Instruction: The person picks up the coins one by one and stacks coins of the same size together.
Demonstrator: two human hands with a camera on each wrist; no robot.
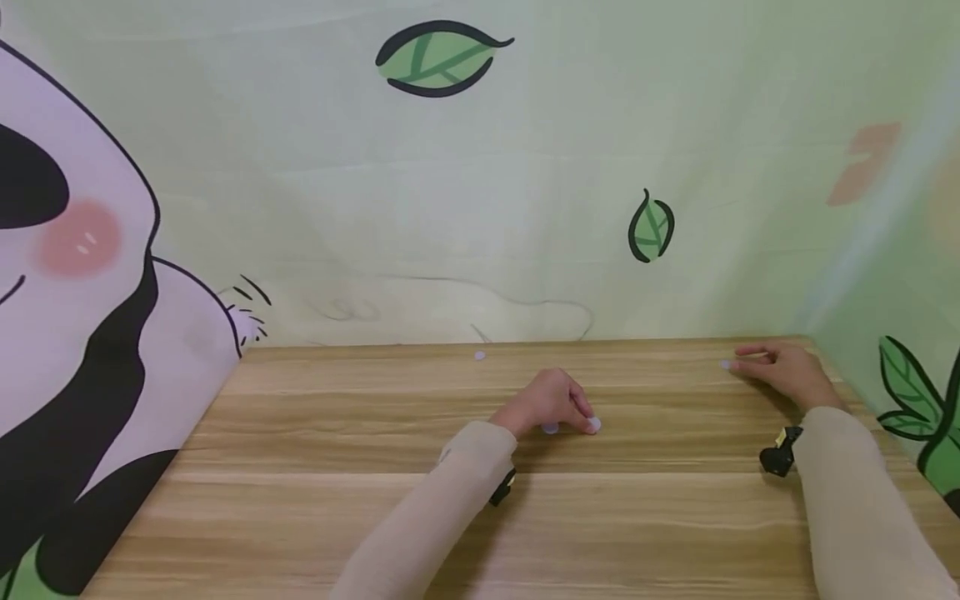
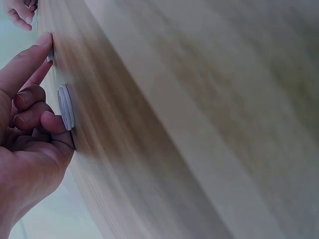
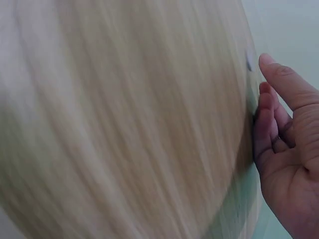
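Note:
My left hand (image 1: pixel 551 400) pinches a small white disc (image 1: pixel 594 425) between thumb and index finger at the tabletop. A second white disc (image 1: pixel 550 428) lies under that hand; in the left wrist view this ridged disc (image 2: pixel 66 107) sits beside the curled fingers, while the pinched disc (image 2: pixel 50 54) shows partly behind the thumb tip. At the back right, my right hand (image 1: pixel 787 372) reaches over the table with fingers loosely bent. A white disc (image 1: pixel 725 365) lies right at its fingertips; in the right wrist view the disc (image 3: pixel 249 60) appears just past the thumb tip.
Another white disc (image 1: pixel 480 356) lies near the back edge of the wooden table (image 1: pixel 300 500). A wall hanging (image 1: pixel 300 167) with a panda and leaves rises directly behind the table. Dark wrist cameras (image 1: pixel 780 452) stick out from the sleeves.

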